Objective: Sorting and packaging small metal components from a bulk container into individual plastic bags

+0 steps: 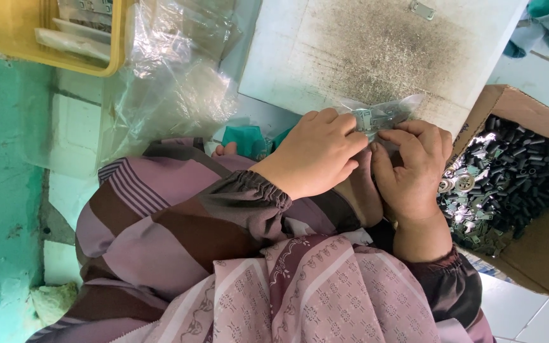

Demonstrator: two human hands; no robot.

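Observation:
Both hands meet over my lap at a small clear plastic bag [394, 109] that holds a silvery metal hinge-like part [368, 119]. My left hand [318, 152] grips the bag's near end with fingers curled over it. Thumb and fingers of my right hand [414, 166] pinch the bag from the right side. The bag lies at the near edge of a white board [325, 57] speckled with dark dust.
An open cardboard box [544, 244] of small black and silvery metal parts stands at the right. A yellow tray [14, 38] with packets and loose clear plastic bags [173, 70] sit at upper left. One metal piece [422, 9] lies on the board's far side.

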